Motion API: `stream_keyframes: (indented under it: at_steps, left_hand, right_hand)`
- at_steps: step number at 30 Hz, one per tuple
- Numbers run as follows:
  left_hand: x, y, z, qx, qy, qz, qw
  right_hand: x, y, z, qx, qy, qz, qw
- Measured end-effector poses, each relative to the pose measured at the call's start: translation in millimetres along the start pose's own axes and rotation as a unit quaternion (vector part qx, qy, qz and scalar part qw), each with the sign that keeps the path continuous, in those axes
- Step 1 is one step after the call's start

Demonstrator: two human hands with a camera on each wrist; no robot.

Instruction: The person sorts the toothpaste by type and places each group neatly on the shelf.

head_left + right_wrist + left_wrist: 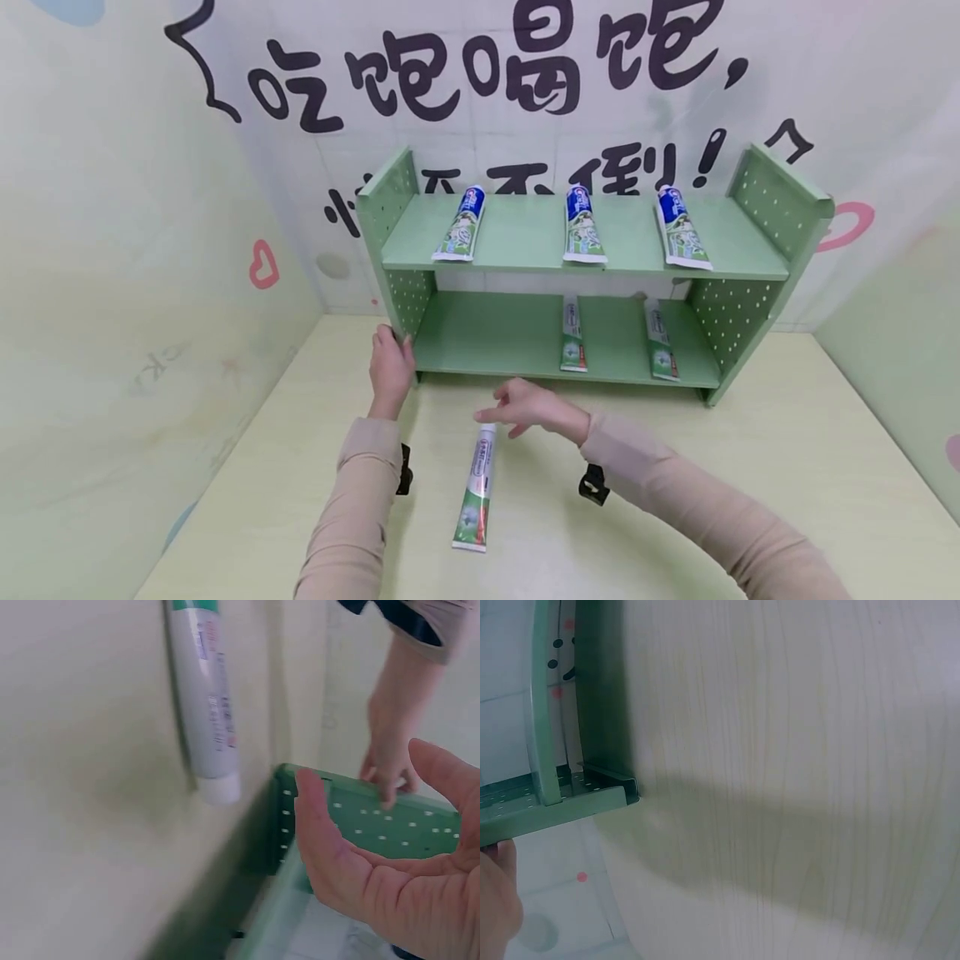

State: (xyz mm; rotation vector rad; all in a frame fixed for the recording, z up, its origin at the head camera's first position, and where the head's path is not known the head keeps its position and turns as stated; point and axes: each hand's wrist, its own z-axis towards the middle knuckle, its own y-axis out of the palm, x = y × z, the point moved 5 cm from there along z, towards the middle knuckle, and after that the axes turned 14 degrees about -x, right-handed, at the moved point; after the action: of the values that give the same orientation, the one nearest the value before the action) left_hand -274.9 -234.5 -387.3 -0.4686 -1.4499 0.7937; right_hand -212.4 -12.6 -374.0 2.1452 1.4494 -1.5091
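A white and green toothpaste tube (476,492) lies on the table in front of the green shelf rack (487,333), its cap toward the rack. My right hand (531,406) hovers by the cap end in the head view. In the right wrist view, the thumb and fingers of that hand (390,877) are spread apart with nothing between them, and the tube (206,697) lies to one side. My left hand (391,367) grips the front edge of the rack's left side panel (388,242). The left wrist view catches only part of this hand (499,892) against the green panel.
Three blue-capped toothpaste tubes, among them a left one (461,223), lie on the upper shelf. The lower shelf bears two white and green tubes, one mid-shelf (573,333) and one farther right (661,340). Walls with printed lettering surround the pale table (817,483).
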Motion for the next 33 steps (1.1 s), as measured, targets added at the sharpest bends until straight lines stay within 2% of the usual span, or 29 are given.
stream_keyframes:
  at_steps: [5, 11, 14, 22, 27, 33]
  left_hand:
    - [1.0, -0.2, -0.2, 0.001, -0.001, 0.003, 1.0]
    - [2.5, -0.1, -1.2, -0.004, 0.002, 0.005, 1.0]
    - [2.4, -0.1, -1.1, -0.003, 0.002, 0.005, 1.0]
    - [-0.2, -3.0, 1.7, 0.009, 0.005, 0.009, 0.9999]
    - [0.2, -2.0, 1.2, -0.002, 0.005, 0.002, 1.0]
    - [2.1, -0.8, -0.9, 0.003, 0.007, 0.002, 1.0]
  right_hand:
    - [23.3, 14.2, 8.8, 0.009, 0.013, 0.029, 0.9995]
    - [39.8, 32.4, 15.4, 0.03, -0.011, 0.064, 0.9974]
    - [45.1, 40.6, 18.6, 0.04, -0.016, 0.064, 0.997]
    - [43.2, 58.7, 30.2, 0.075, -0.024, 0.048, 0.9957]
    - [41.8, 66.1, 35.3, 0.104, -0.024, 0.015, 0.9942]
    - [40.8, 73.3, 37.4, 0.101, -0.034, 0.015, 0.9942]
